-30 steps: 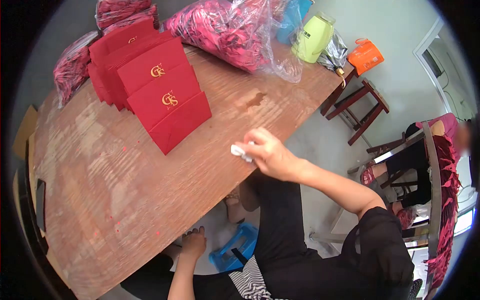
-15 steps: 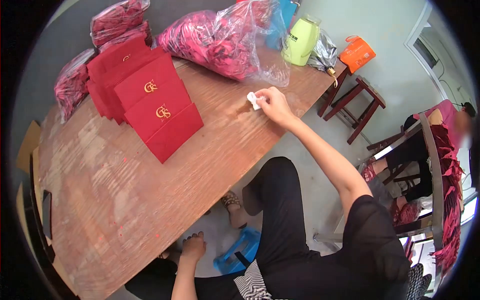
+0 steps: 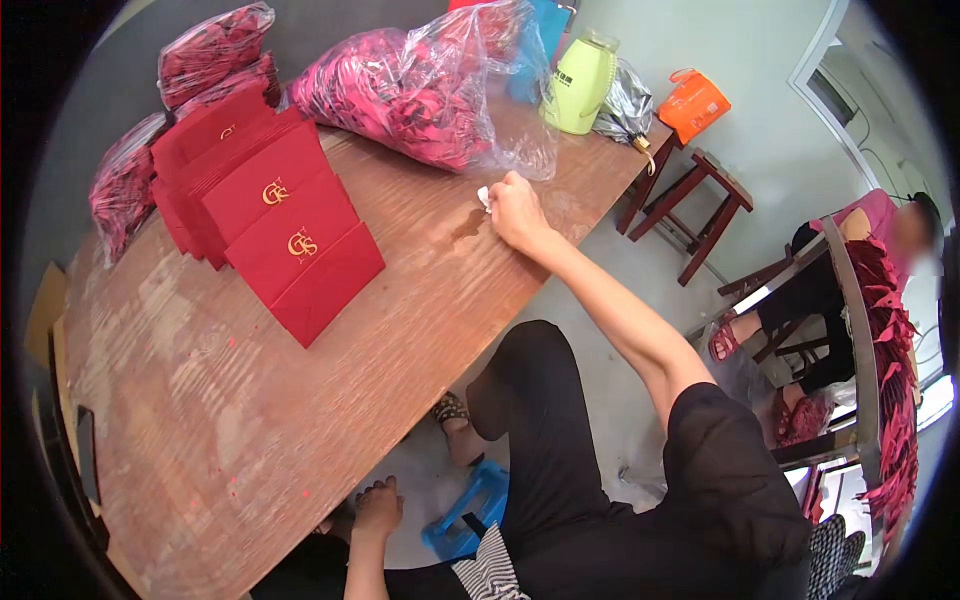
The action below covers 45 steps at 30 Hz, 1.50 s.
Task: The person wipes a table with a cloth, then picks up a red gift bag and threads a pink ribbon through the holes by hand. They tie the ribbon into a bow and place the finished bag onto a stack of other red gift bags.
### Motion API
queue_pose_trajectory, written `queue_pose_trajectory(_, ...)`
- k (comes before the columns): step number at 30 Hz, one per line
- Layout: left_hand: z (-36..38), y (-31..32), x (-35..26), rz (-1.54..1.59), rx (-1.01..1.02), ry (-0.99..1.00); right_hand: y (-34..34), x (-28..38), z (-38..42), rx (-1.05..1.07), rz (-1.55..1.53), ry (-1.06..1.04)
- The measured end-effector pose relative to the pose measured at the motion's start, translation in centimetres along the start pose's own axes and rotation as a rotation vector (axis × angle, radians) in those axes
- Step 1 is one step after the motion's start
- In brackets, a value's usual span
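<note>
Tissue pinched in right hand, arm outstretched, apparently touching the table.

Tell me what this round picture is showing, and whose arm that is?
A person wears a camera on their head, so you look down as they do; the lens bends the picture round. Their right hand stretches across the wooden table, its fingers pinching a small white wad beside a dark wet spot. Their left hand rests low by their lap, holding nothing. On the table lie red envelopes with gold letters, clear bags of pink things and a green jug. Another person sits at the right.
</note>
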<state>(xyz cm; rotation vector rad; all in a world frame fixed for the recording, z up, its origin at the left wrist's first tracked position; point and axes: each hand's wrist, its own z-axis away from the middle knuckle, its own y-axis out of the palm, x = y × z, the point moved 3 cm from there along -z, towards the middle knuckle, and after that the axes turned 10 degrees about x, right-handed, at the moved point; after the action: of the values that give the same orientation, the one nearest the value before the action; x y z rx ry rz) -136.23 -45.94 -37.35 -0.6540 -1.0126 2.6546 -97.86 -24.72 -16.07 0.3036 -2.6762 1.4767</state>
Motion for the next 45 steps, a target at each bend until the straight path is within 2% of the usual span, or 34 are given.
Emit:
queue_pose_trajectory(2, 0.4, -0.5, -0.3, -0.001, 0.038, -0.001, 0.5, 1.0, 0.6, 0.116, 0.040, 0.021)
queue_pose_trajectory(4, 0.1, -0.8, -0.4, 0.001, 0.070, -0.010, -0.8, 5.2, 2.6, 0.174, -0.122, -0.181)
queue_pose_trajectory(6, 0.1, -0.4, -0.4, -0.027, 0.084, 0.009, -0.8, 7.1, 4.5, 0.141, -0.294, -0.237)
queue_pose_trajectory(9, -0.2, -0.4, -0.3, -0.033, 0.075, 0.017, -0.7, 4.8, 3.3, 0.122, -0.215, -0.220)
queue_pose_trajectory(10, -0.1, -0.3, -0.2, -0.041, 0.079, 0.017, -0.1, 2.7, 2.1, 0.152, -0.083, -0.097)
queue_pose_trajectory(12, -0.2, -0.5, -0.1, -0.038, 0.054, -0.005, 0.7, -0.1, 0.5, 0.041, -0.084, 0.020)
queue_pose_trajectory(15, -0.1, -0.9, -0.3, -0.036, 0.109, -0.037, 0.9, 1.6, 1.1, 0.045, -0.036, 0.018)
queue_pose_trajectory(18, -0.4, -0.7, -0.4, -0.013, 0.166, -0.034, -0.3, 6.7, 4.4, 0.120, -0.215, -0.212)
queue_pose_trajectory(20, -1.5, 1.1, 0.8, -0.012, 0.108, -0.008, -1.6, 8.2, 5.6, 0.138, -0.345, -0.286)
queue_pose_trajectory(21, -1.7, 1.2, 0.9, -0.009, 0.051, 0.018, -2.0, 8.0, 5.6, 0.215, -0.419, -0.276)
queue_pose_trajectory(23, -1.9, 1.1, 1.3, 0.001, 0.074, 0.003, -3.1, 6.1, 5.0, 0.417, -0.607, -0.185)
queue_pose_trajectory(24, -1.8, 1.0, 1.3, 0.025, 0.103, -0.014, -4.1, 4.7, 4.3, 0.463, -0.787, -0.027)
queue_pose_trajectory(25, -1.7, 1.0, 1.3, 0.022, 0.108, -0.013, -5.0, 3.3, 4.2, 0.388, -1.101, 0.254)
queue_pose_trajectory(26, -1.5, 0.8, 1.4, 0.034, 0.141, -0.033, -4.0, -0.1, 4.0, 0.438, -1.561, 0.357)
queue_pose_trajectory(28, -1.5, 0.4, 1.4, 0.036, 0.171, -0.040, -6.3, -1.5, 4.2, 0.493, -2.138, 0.311)
queue_pose_trajectory(31, -1.3, 1.1, 1.8, 0.032, 0.147, -0.033, -5.9, -4.0, 6.1, 0.436, -2.243, 0.388)
queue_pose_trajectory(35, -1.8, 1.7, 2.4, 0.023, 0.146, -0.059, -6.4, -4.9, 7.2, 0.337, -2.235, 0.437)
queue_pose_trajectory(40, -1.7, 2.0, 2.9, 0.025, 0.127, -0.061, -5.7, -5.2, 7.1, 0.360, -2.066, 0.464)
queue_pose_trajectory(42, -1.5, 1.2, 2.2, -0.004, 0.137, -0.068, -5.3, -4.5, 6.4, 0.364, -1.788, 0.559)
queue_pose_trajectory(43, -1.7, 1.1, 2.1, -0.002, 0.127, -0.070, -5.1, -3.8, 6.0, 0.360, -1.740, 0.506)
queue_pose_trajectory(45, -1.9, 1.4, 2.5, -0.010, 0.163, -0.054, -4.8, -1.9, 4.3, 0.397, -1.278, 0.331)
